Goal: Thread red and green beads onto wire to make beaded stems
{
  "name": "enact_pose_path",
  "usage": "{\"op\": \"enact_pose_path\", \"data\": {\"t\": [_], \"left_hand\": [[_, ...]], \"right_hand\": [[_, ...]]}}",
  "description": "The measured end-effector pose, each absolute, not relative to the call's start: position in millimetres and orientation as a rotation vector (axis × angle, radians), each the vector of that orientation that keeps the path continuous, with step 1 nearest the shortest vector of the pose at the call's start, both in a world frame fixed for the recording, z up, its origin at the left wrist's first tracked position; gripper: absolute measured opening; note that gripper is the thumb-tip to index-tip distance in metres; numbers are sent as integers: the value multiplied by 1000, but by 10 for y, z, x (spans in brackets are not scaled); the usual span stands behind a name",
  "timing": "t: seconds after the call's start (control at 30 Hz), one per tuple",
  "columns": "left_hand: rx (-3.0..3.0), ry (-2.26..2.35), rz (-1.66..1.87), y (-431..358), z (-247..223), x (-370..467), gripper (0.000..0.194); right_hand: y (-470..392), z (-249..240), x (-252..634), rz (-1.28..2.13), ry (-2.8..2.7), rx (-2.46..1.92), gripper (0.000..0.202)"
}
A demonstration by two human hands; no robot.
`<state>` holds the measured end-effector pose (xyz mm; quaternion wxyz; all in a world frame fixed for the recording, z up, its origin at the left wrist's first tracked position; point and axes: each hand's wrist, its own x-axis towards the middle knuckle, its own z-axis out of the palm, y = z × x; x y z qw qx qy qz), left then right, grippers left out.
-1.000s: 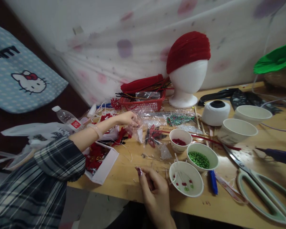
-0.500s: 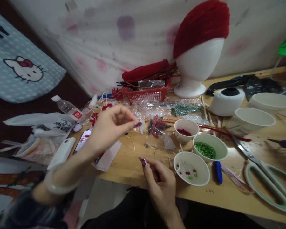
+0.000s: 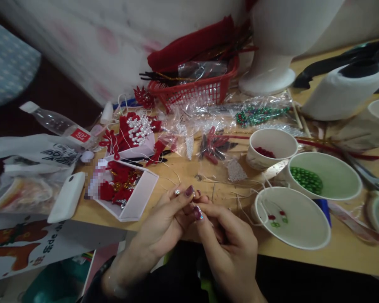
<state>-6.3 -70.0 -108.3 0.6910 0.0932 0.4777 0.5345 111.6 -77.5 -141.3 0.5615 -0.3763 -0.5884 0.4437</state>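
Note:
My left hand [image 3: 166, 223] and my right hand [image 3: 227, 244] meet at the table's front edge, their fingertips pinched close together. Whatever they hold is too small to make out. Right of my right hand stands a white bowl [image 3: 309, 225] with small red and green beaded pieces on threads. Behind it are a bowl [image 3: 344, 181] of green beads [image 3: 305, 179] and a smaller bowl [image 3: 276, 136] of dark red beads [image 3: 265, 152]. A white open box [image 3: 139, 198] with red and gold ornaments lies left of my hands.
A red basket [image 3: 196, 92] stands at the back beside a white head stand [image 3: 268, 80]. Plastic bags of beads lie before it. At left are a bottle [image 3: 57, 124], a white phone-like object [image 3: 68, 198] and a plastic bag [image 3: 34, 176]; scissors [image 3: 369, 176] lie at right.
My left hand has come down and toward my right hand, so their fingertips now meet. The view has moved closer to the table, and the box of ornaments now shows.

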Motion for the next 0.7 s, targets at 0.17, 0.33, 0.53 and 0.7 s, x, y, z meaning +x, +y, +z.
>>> {"op": "enact_pose_path", "data": {"t": [0.17, 0.33, 0.53, 0.7], "left_hand": [[221, 1078, 1158, -702, -1098, -78, 32], [276, 1080, 1205, -705, -1117, -95, 44], [426, 1091, 1267, -721, -1129, -144, 53], [530, 1088, 1284, -703, -1103, -149, 55]], "right_hand": [[-787, -1434, 1123, 957, -1448, -947, 14], [-800, -1412, 1161, 972, -1449, -974, 12], [-799, -1381, 1196, 1066, -1435, -952, 12], [-793, -1368, 1193, 1110, -1416, -931, 13]]}}
